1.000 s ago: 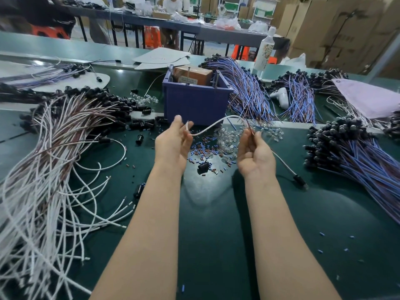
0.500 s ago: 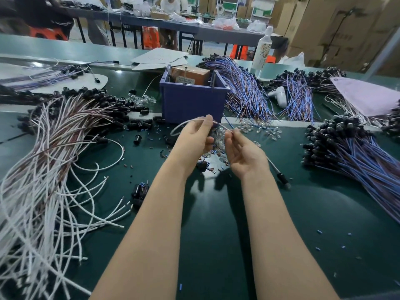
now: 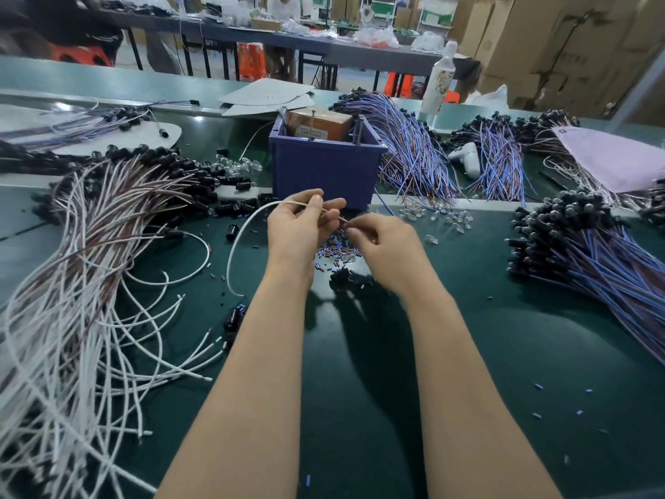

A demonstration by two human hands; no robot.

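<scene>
At 12 o'clock the left hand (image 3: 295,228) pinched the white wire (image 3: 240,235), steadying its tip for the right hand (image 3: 382,243) to pinch

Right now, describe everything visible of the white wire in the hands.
The white wire is thin and flexible, with a pale, plastic-looking sheath. The left hand pinches it near one end, where a short brownish bared tip pokes out toward the right hand, whose fingers pinch at that tip. From the left hand it arcs leftward and down in a loose open loop, and its free end drops to the green table.
</scene>
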